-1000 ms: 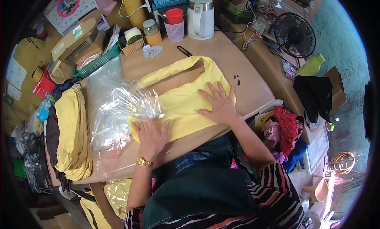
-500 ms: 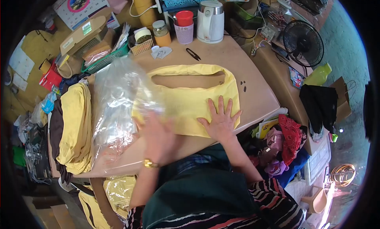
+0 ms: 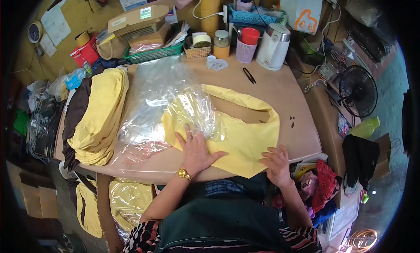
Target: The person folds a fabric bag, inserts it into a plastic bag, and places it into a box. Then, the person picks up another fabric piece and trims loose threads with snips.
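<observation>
A yellow cloth piece (image 3: pixel 240 143) with a long loop opening at its top lies on the brown table (image 3: pixel 271 82). My left hand (image 3: pixel 196 153), with a gold watch on the wrist, rests fingers spread on the cloth's lower left part. Clear plastic (image 3: pixel 153 95) covers the cloth's left end and lies beside those fingers. At the cloth's lower right corner is my right hand (image 3: pixel 276 165), its fingers bent and partly apart at the edge; whether they grip it is unclear. The cloth's front corner reaches the table edge.
Folded yellow cloths (image 3: pixel 103 117) lie on dark fabric at the left. Black snips (image 3: pixel 250 75) rest near a white kettle (image 3: pixel 273 47). Behind stand a green basket (image 3: pixel 155 53) and jars. A fan (image 3: pixel 358 91) stands at the right, above piled clothes (image 3: pixel 321 183).
The view has turned left. My right hand has gone from lying flat on the cloth to its lower right corner. My left hand is spread on the cloth, whose lower edge now slants.
</observation>
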Action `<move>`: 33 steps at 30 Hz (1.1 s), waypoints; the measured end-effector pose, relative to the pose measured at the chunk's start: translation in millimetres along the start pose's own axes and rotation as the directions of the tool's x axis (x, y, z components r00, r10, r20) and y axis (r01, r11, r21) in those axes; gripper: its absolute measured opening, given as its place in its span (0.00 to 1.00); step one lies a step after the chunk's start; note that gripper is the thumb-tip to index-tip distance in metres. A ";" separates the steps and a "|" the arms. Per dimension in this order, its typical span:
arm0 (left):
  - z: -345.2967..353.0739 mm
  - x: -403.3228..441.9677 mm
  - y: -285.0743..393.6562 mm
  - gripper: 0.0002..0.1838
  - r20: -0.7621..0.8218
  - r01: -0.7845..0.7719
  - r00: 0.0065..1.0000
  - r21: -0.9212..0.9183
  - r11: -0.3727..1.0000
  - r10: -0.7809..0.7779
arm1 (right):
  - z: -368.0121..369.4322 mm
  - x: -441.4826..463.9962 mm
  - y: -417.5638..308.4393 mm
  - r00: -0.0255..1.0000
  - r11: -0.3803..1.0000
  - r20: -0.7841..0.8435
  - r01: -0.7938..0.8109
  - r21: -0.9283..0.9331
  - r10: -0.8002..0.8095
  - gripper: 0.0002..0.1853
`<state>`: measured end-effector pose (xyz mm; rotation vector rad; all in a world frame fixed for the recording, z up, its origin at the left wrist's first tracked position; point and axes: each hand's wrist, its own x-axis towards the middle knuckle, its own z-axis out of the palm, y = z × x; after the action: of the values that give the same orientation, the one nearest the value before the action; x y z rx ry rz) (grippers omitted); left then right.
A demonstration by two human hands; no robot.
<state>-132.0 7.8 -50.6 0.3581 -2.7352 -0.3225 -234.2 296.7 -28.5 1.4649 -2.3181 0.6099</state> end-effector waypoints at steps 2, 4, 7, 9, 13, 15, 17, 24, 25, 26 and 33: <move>-3.4 -2.0 7.1 0.50 0.069 0.005 0.998 -0.052 0.999 -0.001 | -16.8 32.6 -11.5 0.986 0.999 -0.159 0.042 -0.018 -0.044 0.12; -3.0 -6.6 15.7 0.44 0.440 0.002 0.893 -0.215 0.977 0.095 | -45.3 92.1 -32.2 0.994 0.994 -0.051 0.098 -0.053 -0.100 0.10; 6.2 -25.1 31.5 0.42 0.004 -0.347 0.904 -0.579 0.738 0.428 | -40.8 157.6 -44.9 0.910 0.965 0.329 0.263 0.011 -0.252 0.05; -32.7 -26.1 20.5 0.43 -0.038 -0.314 0.920 -0.664 0.678 0.390 | -18.4 191.1 -46.1 0.780 0.975 0.587 0.152 0.160 -0.218 0.06; -112.1 -59.1 -56.9 0.36 0.122 0.363 0.921 -0.613 0.702 -0.370 | 31.9 227.3 -32.1 0.656 0.937 0.707 0.002 0.348 -0.264 0.11; -159.1 -76.7 -90.3 0.28 0.212 0.423 0.899 -0.648 0.634 -0.383 | 70.7 229.1 -17.8 0.667 0.908 0.648 0.104 0.406 -0.367 0.13; -202.4 -85.5 -109.5 0.24 0.355 0.584 0.792 -0.676 0.450 -0.497 | 79.5 235.5 -32.5 0.645 0.935 0.687 0.135 0.329 -0.335 0.12; -224.6 -62.2 -134.4 0.27 0.026 0.678 0.721 -0.236 0.696 -0.693 | 103.6 270.8 -77.1 0.589 0.827 0.607 0.514 0.229 -0.534 0.32; -217.5 -59.6 -136.0 0.27 0.018 0.678 0.719 -0.234 0.696 -0.695 | 108.4 276.5 -81.5 0.585 0.807 0.585 0.542 0.232 -0.561 0.41; -205.1 -54.0 -131.3 0.25 -0.046 0.585 0.734 -0.463 0.665 -0.678 | 112.0 283.5 -84.6 0.569 0.827 0.613 0.480 0.293 -0.548 0.47; -77.5 9.7 -87.9 0.36 -0.178 0.102 0.943 -0.652 0.752 -0.282 | 151.2 268.1 -75.9 0.475 0.845 0.707 0.187 0.501 -0.524 0.24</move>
<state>-93.3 -91.3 -0.5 0.4502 -2.1499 -1.1352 -284.3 -16.0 -12.8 2.8559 -2.3862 0.2012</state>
